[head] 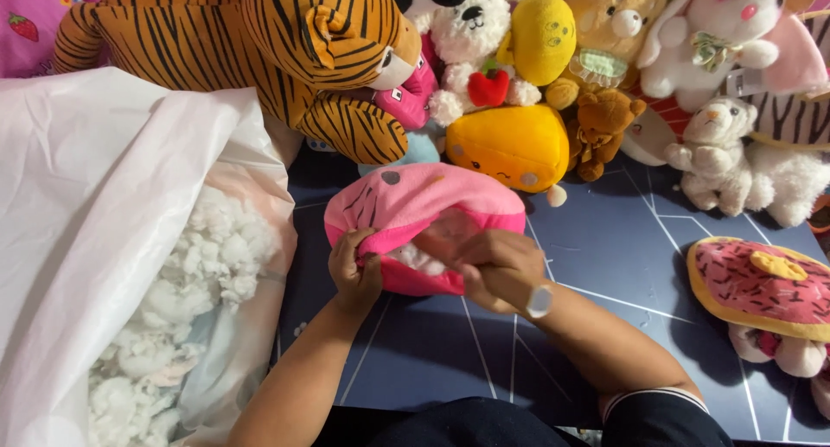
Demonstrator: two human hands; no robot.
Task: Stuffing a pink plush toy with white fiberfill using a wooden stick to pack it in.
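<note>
The left hand (354,274) pinches the rim of a pink plush toy (415,207), holding its seam open, while the right hand (497,265) closes on the opposite edge with fingers tucked inside. The toy lies on the dark blue mat (596,248), soft and half-filled, white stuffing showing at its opening. A plastic bag (78,205) of loose stuffing (207,257) lies just left, within reach.

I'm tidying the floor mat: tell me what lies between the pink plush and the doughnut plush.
Head view: between the pink plush and the doughnut plush, only bare blue mat with white lines.
</note>
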